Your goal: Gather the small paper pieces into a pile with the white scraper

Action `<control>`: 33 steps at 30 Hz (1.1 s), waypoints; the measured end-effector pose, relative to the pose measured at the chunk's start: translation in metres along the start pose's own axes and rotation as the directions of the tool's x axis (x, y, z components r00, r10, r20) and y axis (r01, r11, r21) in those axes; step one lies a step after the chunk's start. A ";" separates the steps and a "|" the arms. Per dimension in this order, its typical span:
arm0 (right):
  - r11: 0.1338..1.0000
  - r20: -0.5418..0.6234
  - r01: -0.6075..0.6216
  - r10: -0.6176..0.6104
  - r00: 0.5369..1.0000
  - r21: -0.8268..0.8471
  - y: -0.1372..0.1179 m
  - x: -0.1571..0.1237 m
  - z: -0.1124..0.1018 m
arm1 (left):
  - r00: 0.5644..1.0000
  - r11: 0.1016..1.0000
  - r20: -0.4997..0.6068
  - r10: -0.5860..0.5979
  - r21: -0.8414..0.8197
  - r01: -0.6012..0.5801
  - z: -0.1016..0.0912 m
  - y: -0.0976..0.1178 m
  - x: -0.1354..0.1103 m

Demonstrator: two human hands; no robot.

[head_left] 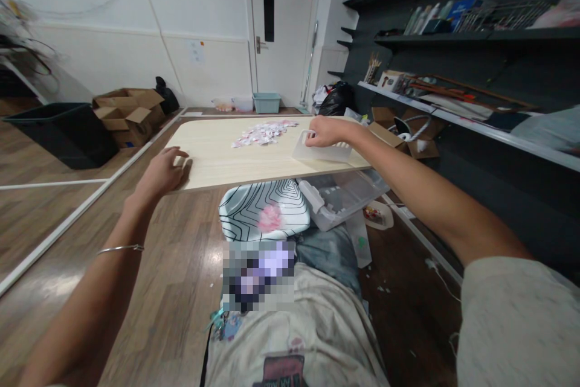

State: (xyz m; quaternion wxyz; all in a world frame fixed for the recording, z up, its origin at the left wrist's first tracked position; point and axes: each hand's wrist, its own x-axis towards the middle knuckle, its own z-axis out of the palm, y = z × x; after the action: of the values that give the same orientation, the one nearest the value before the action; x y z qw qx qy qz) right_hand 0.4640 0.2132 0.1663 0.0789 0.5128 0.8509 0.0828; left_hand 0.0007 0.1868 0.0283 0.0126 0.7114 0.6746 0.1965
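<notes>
A pale wooden tabletop (217,160) stretches out in front of me. On its far middle lies a loose heap of small white and pinkish paper pieces (265,133). My right hand (330,131) grips the upper edge of a translucent white plastic container (312,150) at the right part of the table, to the right of the heap. The container looks tilted, and I cannot see what is inside it. At the table's left front corner, my left hand (165,169) rests by the edge with fingers apart and nothing in it.
Below the table's front edge sit a clear plastic storage box (338,200) and a patterned cushion (265,212) on my lap. A black bin (67,133) and cardboard boxes (129,112) stand at left. Dark shelves (475,37) line the right wall.
</notes>
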 end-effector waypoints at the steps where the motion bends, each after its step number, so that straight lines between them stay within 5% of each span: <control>1: 1.000 0.003 0.001 -0.001 1.000 -0.004 0.000 0.000 0.000 | 0.999 1.000 0.046 -0.020 -0.009 0.020 0.002 -0.001 0.001; 16: 1.000 0.003 -0.031 0.031 1.000 0.005 0.001 0.006 0.000 | 0.985 0.997 0.171 0.018 0.071 -0.031 0.016 0.001 0.001; 33: 0.997 0.027 -0.053 0.052 0.998 0.050 0.007 0.017 0.000 | 0.986 0.998 0.165 0.003 0.062 -0.014 0.018 -0.002 0.005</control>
State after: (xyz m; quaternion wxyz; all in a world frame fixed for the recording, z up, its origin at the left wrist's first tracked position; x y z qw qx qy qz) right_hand 0.4616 0.2315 0.1674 0.0746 0.5379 0.8378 0.0564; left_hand 0.0039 0.1964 0.0129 0.0450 0.7282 0.6741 0.1158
